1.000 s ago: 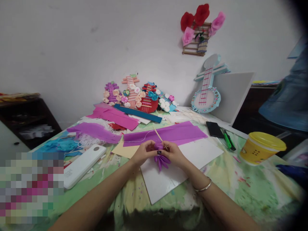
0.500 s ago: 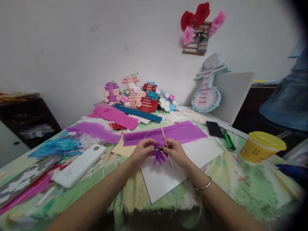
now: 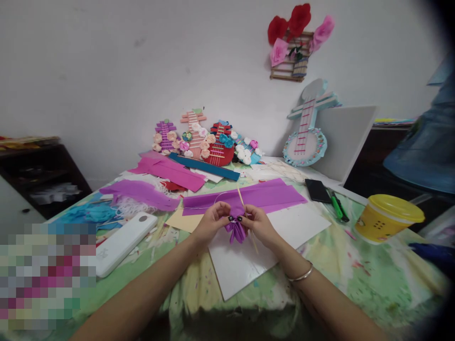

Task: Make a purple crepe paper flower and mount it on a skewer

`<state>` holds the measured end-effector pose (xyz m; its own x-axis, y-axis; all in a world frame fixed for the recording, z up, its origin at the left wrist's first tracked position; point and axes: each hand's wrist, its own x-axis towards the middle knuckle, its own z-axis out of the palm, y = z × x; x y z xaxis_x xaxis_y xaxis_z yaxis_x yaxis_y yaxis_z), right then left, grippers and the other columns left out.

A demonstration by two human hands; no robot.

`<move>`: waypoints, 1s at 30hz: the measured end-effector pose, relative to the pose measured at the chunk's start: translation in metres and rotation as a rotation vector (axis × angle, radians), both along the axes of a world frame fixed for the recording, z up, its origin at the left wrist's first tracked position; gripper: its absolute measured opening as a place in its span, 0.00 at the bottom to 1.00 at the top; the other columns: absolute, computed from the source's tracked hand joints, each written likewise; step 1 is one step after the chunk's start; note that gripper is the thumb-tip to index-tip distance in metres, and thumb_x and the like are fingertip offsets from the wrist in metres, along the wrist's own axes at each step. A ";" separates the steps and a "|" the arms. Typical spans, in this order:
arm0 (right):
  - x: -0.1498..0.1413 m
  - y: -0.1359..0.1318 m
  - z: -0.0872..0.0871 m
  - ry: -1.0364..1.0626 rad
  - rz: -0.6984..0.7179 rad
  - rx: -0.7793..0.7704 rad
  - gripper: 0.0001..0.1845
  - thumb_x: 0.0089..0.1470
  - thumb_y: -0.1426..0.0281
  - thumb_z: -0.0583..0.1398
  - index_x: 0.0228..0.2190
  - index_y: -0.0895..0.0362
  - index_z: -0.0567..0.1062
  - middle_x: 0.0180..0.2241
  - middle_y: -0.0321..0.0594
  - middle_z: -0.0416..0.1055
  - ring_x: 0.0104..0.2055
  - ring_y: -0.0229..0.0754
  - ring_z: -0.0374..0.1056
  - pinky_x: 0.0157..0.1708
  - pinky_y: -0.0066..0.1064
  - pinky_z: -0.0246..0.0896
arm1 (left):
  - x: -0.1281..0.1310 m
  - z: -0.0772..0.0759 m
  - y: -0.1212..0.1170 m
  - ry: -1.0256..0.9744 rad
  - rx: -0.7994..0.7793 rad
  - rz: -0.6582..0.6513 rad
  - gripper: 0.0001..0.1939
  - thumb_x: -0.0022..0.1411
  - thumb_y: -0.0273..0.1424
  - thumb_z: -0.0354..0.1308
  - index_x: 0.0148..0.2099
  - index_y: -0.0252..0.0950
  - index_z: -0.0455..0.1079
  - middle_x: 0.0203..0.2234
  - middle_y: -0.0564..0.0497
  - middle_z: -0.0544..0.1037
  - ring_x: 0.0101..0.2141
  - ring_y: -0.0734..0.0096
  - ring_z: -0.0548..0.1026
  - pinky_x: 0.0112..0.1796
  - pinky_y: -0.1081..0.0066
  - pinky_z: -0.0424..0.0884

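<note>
Between my two hands is a purple paper flower [image 3: 236,233], its petals fanning downward. My left hand [image 3: 212,224] pinches its gathered middle from the left with thumb and fingers. From the other side my right hand [image 3: 259,224] pinches the same spot, and a thin wooden stick [image 3: 240,195] runs through its fingers, sticking out above and below. A pale string [image 3: 217,198] curves off to the left from the flower. Below the hands lies a white board [image 3: 245,272], and strips of purple crepe paper [image 3: 277,196] lie just beyond.
A white power bank [image 3: 126,244] lies to the left, near pink paper [image 3: 167,170] and blue paper [image 3: 88,211]. On the right are a black phone-like slab [image 3: 317,191], a green cutter [image 3: 336,207] and a yellow lidded tub [image 3: 387,220]. Decorated paper instruments [image 3: 216,144] lean on the wall.
The stick has swung from slanting left to nearly upright, its lower end now showing below my right hand. Both hands have shifted slightly around the flower and keep hold of it.
</note>
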<state>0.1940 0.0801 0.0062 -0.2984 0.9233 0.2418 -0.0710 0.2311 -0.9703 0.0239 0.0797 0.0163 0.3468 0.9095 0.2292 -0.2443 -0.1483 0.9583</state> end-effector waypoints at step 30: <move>-0.002 -0.002 -0.004 -0.211 0.038 0.087 0.10 0.49 0.64 0.61 0.26 0.56 0.66 0.14 0.29 0.64 0.14 0.35 0.63 0.15 0.25 0.58 | 0.000 -0.003 0.002 0.171 0.113 0.004 0.16 0.52 0.41 0.62 0.32 0.33 0.65 0.26 0.53 0.69 0.27 0.74 0.68 0.29 0.73 0.62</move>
